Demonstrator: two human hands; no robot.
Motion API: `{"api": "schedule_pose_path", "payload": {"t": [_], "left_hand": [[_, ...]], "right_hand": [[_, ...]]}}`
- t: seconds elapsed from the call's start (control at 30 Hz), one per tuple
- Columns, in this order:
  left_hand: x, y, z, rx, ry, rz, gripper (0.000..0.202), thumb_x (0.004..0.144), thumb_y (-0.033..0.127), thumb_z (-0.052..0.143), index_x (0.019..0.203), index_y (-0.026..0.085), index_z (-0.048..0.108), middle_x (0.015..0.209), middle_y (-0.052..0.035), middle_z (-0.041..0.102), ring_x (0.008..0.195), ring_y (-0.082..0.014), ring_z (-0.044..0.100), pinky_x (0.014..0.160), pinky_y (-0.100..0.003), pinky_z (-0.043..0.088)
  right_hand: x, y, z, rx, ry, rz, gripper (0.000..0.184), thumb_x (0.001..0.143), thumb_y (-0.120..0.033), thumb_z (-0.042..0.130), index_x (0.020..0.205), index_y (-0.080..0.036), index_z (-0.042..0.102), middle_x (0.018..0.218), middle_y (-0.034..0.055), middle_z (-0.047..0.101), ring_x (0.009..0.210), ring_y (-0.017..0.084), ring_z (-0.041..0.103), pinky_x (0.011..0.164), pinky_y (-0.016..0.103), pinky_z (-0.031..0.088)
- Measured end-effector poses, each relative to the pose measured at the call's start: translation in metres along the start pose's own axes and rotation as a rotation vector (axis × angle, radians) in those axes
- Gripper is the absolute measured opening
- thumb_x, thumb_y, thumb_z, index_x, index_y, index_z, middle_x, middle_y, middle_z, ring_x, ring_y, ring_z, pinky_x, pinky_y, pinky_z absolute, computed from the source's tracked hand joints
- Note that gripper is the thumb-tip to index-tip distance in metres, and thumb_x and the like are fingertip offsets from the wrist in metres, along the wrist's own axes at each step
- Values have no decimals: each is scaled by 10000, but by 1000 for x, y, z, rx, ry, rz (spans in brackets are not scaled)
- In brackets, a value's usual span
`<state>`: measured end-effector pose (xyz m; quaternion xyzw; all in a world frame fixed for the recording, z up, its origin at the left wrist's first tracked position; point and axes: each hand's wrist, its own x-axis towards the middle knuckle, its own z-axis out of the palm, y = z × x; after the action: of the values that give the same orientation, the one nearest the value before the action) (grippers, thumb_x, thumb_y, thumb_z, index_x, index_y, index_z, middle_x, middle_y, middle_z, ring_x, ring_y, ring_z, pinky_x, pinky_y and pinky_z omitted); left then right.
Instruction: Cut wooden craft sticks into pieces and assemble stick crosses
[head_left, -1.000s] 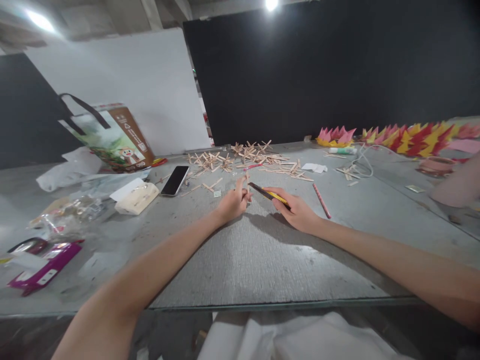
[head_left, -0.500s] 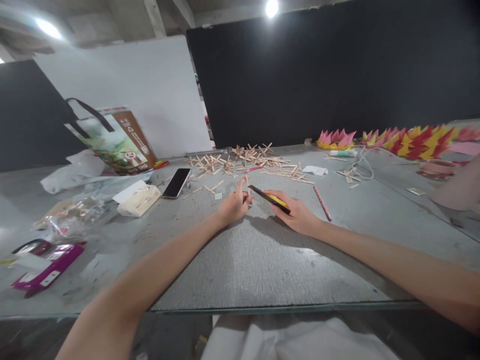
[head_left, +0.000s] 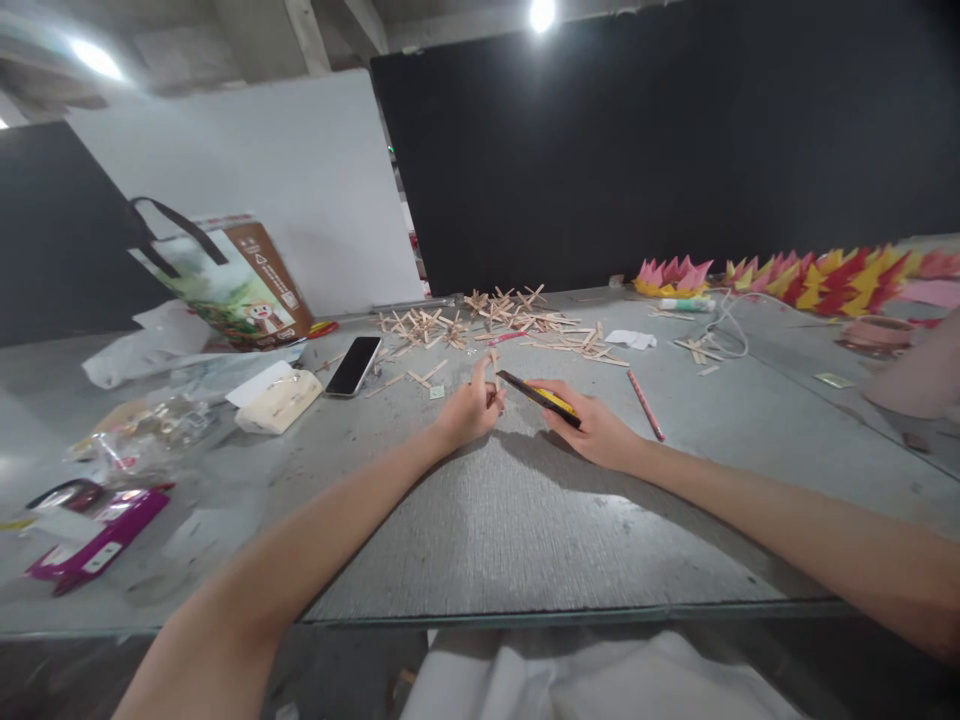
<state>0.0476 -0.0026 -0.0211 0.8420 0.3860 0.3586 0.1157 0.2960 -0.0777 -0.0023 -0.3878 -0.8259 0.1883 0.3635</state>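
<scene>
My left hand [head_left: 469,410] pinches a small wooden stick [head_left: 495,366] upright on the grey table [head_left: 487,510], fingers closed around it. My right hand [head_left: 596,425] is closed on a yellow and black utility knife [head_left: 541,395], whose tip points left toward the stick. The two hands sit close together at the table's middle. Beyond them lies a scatter of several wooden sticks and glued stick crosses [head_left: 495,318]. A pink pencil [head_left: 643,403] lies just right of my right hand.
A black phone [head_left: 353,365], a cream block [head_left: 278,400], a printed bag [head_left: 229,280], plastic wrappers [head_left: 142,425] and a purple packet [head_left: 97,540] lie at the left. Folded paper crowns [head_left: 817,275], a glue stick [head_left: 686,305] and a white cable [head_left: 724,325] lie at the back right.
The view shifted slightly downward after the first frame. Both hands keep the same pose, the knife tip staying next to the held stick.
</scene>
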Motion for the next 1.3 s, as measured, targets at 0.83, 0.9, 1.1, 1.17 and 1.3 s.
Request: {"api": "schedule_pose_path", "payload": {"t": [0.83, 0.9, 1.1, 1.17, 1.3], "left_hand": [[1, 10, -7, -46, -49, -63, 669, 1001, 195, 501, 1621, 136, 256, 763, -6, 755, 609, -167, 665, 659, -271, 488], [2, 9, -6, -65, -49, -52, 683, 1001, 189, 499, 1630, 132, 237, 745, 1, 745, 577, -155, 641, 643, -262, 475], [1, 3, -3, -77, -45, -27, 674, 1004, 191, 477, 1629, 130, 235, 735, 6, 723, 575, -148, 631, 621, -259, 466], [2, 3, -2, -72, -49, -30, 674, 1001, 188, 480, 1626, 127, 235, 734, 4, 725, 569, -148, 627, 604, -255, 454], [2, 4, -3, -58, -38, -23, 650, 1013, 198, 481, 1618, 141, 252, 743, 2, 733, 612, -154, 659, 625, -259, 458]], "right_hand": [[-1, 1, -2, -20, -32, 23, 473, 1066, -380, 452, 1532, -299, 457, 958, 46, 732, 642, 201, 619, 621, 334, 526], [-1, 1, -2, -20, -31, 19, 474, 1067, -378, 452, 1534, -297, 455, 935, 41, 727, 645, 203, 622, 626, 336, 527], [-1, 2, -2, -18, -32, 5, 474, 1067, -362, 456, 1535, -292, 455, 964, 44, 736, 638, 194, 623, 626, 333, 534], [0, 2, -2, -15, -32, -1, 478, 1068, -365, 454, 1540, -294, 451, 939, 39, 733, 625, 192, 616, 616, 331, 534], [0, 3, -2, -10, -27, -16, 489, 1065, -368, 456, 1548, -294, 447, 986, 50, 738, 657, 196, 631, 635, 335, 545]]}}
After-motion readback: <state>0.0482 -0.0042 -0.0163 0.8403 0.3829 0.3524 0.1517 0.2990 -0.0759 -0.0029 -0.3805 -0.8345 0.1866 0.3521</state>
